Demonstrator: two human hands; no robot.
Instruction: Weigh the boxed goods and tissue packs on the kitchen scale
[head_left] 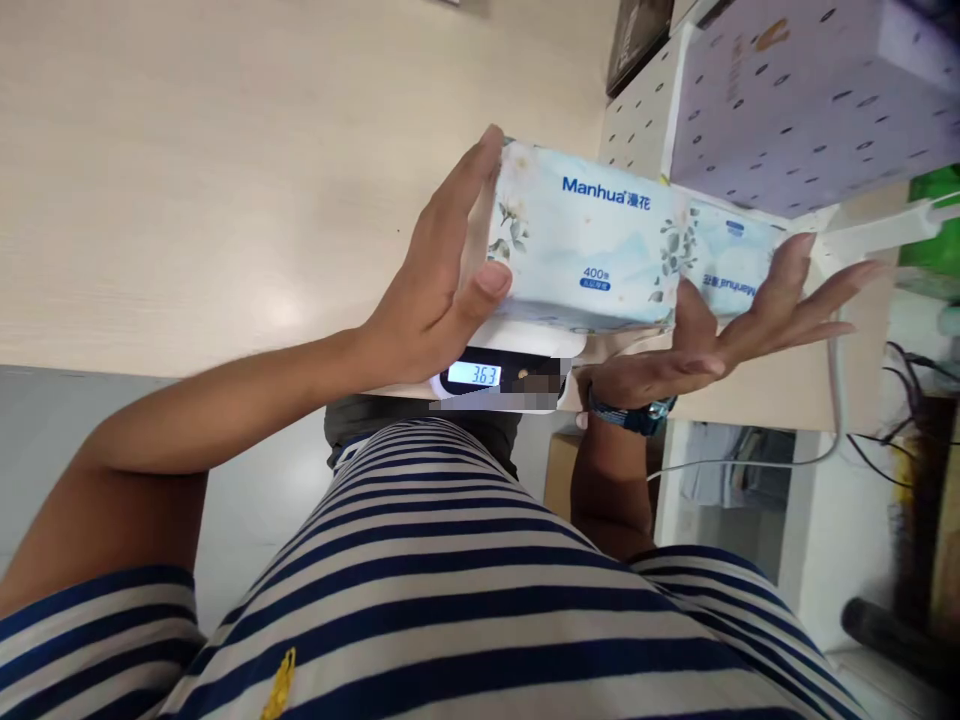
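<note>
Two hands of mine show from my head camera, one at either end of a pale blue tissue pack (589, 240). My left hand (431, 265) is at the pack's left end: the fingers lie nearly straight along that side, close to one another, while the thumb stands well apart from them and comes over the lower left corner onto the printed front. The corner sits between thumb and fingers, but I cannot tell whether I am pinching it. My right hand (724, 325) is spread wide, palm partly turned up, with one digit pointing up at the pack's lower right corner and the others fanned out away from it. That digit looks to be against the corner, though I cannot be sure of contact. A dark patterned wristband (634, 415) circles my right wrist. The pack is over the white plate of a small scale (536, 340), whose lit display (475, 374) reads 363, near the edge of the worktop (187, 200). Just beside the pack, beyond my right hand, is a second tissue pack (727, 260) with its lettering upside down to me, and past that a lilac box (795, 110).
</note>
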